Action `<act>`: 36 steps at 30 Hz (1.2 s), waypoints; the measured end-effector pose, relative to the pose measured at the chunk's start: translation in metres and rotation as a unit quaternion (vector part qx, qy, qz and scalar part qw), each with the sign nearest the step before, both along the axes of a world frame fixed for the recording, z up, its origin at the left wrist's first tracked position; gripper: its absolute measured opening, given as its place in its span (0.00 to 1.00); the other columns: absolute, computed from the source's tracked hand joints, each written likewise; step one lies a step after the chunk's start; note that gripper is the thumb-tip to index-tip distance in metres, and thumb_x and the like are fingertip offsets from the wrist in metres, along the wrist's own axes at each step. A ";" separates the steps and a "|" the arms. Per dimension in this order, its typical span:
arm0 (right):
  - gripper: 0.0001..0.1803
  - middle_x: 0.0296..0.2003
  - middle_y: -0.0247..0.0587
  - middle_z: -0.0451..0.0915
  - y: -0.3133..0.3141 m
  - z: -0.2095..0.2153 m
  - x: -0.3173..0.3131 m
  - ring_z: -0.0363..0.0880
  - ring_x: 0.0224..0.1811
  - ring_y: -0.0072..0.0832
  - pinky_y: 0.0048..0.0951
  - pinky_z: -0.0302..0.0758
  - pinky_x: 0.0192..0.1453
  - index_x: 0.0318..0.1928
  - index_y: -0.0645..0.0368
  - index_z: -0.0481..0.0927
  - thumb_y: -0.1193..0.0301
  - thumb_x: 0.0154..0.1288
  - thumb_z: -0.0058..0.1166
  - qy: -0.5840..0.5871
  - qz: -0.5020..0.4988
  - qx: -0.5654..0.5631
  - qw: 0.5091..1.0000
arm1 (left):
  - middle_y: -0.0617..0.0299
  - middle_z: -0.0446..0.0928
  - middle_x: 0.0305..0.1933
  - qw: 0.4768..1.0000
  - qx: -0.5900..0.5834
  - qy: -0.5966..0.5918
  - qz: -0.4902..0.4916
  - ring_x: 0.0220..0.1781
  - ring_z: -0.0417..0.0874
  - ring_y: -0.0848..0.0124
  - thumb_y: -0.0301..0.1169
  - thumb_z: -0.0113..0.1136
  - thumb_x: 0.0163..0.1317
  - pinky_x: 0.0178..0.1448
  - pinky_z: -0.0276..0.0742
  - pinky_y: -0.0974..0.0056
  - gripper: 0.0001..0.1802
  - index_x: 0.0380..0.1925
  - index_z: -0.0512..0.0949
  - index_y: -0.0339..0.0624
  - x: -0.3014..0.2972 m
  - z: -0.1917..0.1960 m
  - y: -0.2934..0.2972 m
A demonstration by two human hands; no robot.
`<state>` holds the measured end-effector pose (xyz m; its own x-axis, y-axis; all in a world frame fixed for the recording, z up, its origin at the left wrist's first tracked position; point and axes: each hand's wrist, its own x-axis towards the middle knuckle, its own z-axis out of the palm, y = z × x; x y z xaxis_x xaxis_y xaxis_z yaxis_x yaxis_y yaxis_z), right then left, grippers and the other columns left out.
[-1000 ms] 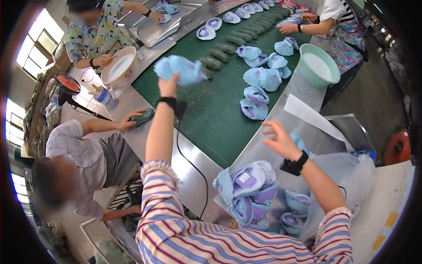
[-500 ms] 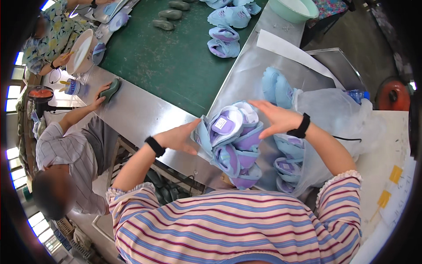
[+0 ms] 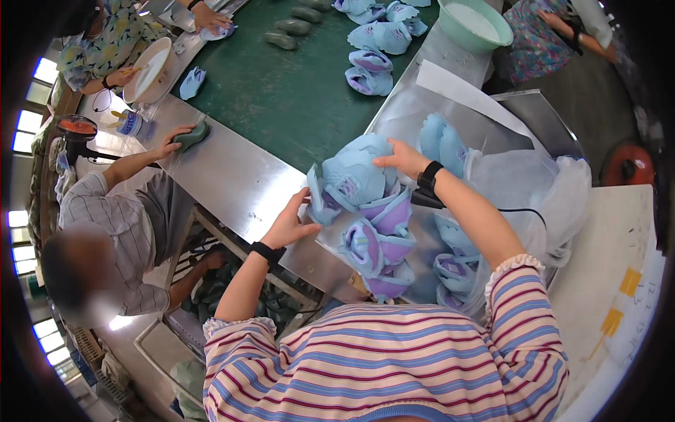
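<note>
Light-blue and purple shoe uppers lie in a stack on the metal table's near edge. At the top of it, a light-blue shoe upper (image 3: 357, 176) has its outer side up. My right hand (image 3: 406, 160) pinches this upper's right edge between thumb and fingers. My left hand (image 3: 290, 224) is open, thumb and fingers apart, beside another blue upper (image 3: 321, 198) at the stack's left. Below them, more purple-lined uppers (image 3: 380, 246) overlap, their openings showing.
A green conveyor belt (image 3: 281, 91) carries uppers and dark shoe lasts (image 3: 292, 28). At right lies a clear plastic bag (image 3: 520, 190) by more uppers (image 3: 457, 271). A green basin (image 3: 474, 28) stands far right. At left, a co-worker's hand (image 3: 181, 139) holds a last.
The top upper now shows its blue outer side where a purple lining with a white label was. My right hand has moved left and up onto it; my left hand is slightly lower.
</note>
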<state>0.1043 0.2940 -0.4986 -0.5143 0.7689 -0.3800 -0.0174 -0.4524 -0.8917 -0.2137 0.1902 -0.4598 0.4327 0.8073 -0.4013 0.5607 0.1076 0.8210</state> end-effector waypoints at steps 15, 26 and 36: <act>0.40 0.55 0.57 0.62 0.029 -0.015 -0.030 0.69 0.52 0.51 0.37 0.71 0.56 0.53 0.51 0.72 0.55 0.34 0.68 -0.465 0.143 0.202 0.850 | 0.62 0.79 0.38 0.990 -0.084 -0.112 0.009 0.44 0.77 0.70 0.34 0.73 0.45 0.51 0.70 0.67 0.27 0.44 0.73 0.35 0.010 -0.010 0.095; 0.23 0.52 0.43 0.65 0.041 0.041 0.040 0.65 0.57 0.41 0.34 0.61 0.63 0.41 0.52 0.75 0.75 0.35 0.58 -0.238 -0.204 0.389 0.866 | 0.49 0.71 0.54 0.942 -0.051 -0.176 0.282 0.55 0.74 0.63 0.35 0.66 0.55 0.58 0.70 0.62 0.38 0.59 0.57 0.32 -0.007 -0.004 0.150; 0.19 0.63 0.52 0.55 0.024 0.098 -0.017 0.53 0.65 0.50 0.45 0.59 0.64 0.36 0.53 0.74 0.81 0.37 0.51 -0.247 -0.081 0.609 0.749 | 0.60 0.72 0.55 0.857 -0.212 -0.444 0.152 0.53 0.76 0.70 0.39 0.47 0.68 0.56 0.73 0.63 0.22 0.58 0.65 0.38 0.109 0.031 0.108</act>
<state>0.0877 0.3178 -0.4003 -0.4041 0.7373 0.5414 0.4846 0.6746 -0.5569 -0.1049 0.2983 -0.4284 0.5150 0.8001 -0.3077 -0.3719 0.5319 0.7608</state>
